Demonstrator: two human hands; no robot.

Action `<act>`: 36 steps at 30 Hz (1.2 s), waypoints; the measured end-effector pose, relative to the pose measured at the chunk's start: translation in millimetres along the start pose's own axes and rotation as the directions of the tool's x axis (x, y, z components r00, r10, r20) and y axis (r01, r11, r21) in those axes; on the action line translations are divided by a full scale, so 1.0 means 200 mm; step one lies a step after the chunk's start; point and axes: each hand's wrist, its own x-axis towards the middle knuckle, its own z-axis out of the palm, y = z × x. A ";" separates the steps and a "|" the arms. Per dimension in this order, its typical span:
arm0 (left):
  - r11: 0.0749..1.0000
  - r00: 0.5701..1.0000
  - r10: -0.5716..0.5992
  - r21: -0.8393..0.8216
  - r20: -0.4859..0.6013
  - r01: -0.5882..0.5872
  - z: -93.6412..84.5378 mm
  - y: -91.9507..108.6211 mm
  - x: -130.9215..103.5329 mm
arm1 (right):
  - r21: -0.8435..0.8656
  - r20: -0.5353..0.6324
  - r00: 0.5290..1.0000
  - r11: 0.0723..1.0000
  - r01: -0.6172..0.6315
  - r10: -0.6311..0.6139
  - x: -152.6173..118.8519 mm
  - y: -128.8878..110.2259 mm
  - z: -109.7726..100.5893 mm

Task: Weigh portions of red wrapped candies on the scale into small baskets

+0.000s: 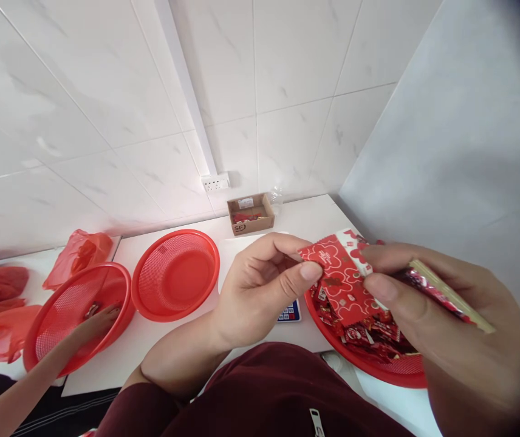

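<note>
My left hand (264,285) pinches the left edge of a flat red packet (339,285) with flower outlines. My right hand (442,309) grips the packet's right side, where a white patterned strip shows, between thumb and finger. A thin packet with a pale gold edge (451,297) also lies between the fingers of my right hand. Below the red packet stands a red basket (406,373) filled with small red wrapped pieces. Part of a blue keypad (290,312) shows beneath my left hand.
A red basket (175,276) stands left of centre. Another person's hand (105,318) reaches into a further red basket (123,285). Red plastic bags (80,255) lie at the far left. An open cardboard box (253,224) sits by the wall, below a socket strip (215,182).
</note>
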 end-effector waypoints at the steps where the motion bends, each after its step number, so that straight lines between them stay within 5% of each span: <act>1: 1.000 1.000 -0.001 -0.002 0.003 0.001 0.00 0.00 0.00 | 0.009 -0.003 1.000 1.000 -0.001 0.001 0.00 0.00 0.00; 15: 0.998 0.998 0.042 0.044 0.041 -0.043 0.00 0.00 -0.02 | 0.077 0.005 0.999 0.996 -0.038 0.037 -0.01 -0.01 -0.01; 23: 0.960 0.981 0.109 0.240 0.159 -0.145 -0.03 -0.02 -0.04 | 0.087 0.013 0.998 0.994 -0.066 0.066 -0.01 -0.02 -0.02; 28: 0.928 0.971 0.061 0.346 0.233 -0.142 -0.04 0.02 -0.03 | 0.134 -0.088 0.977 0.974 -0.183 0.196 -0.02 -0.08 0.01; 36: 0.941 0.948 -0.061 0.334 0.313 -0.050 -0.07 0.06 0.02 | 0.138 -0.047 0.971 0.964 -0.226 0.234 -0.03 -0.10 0.03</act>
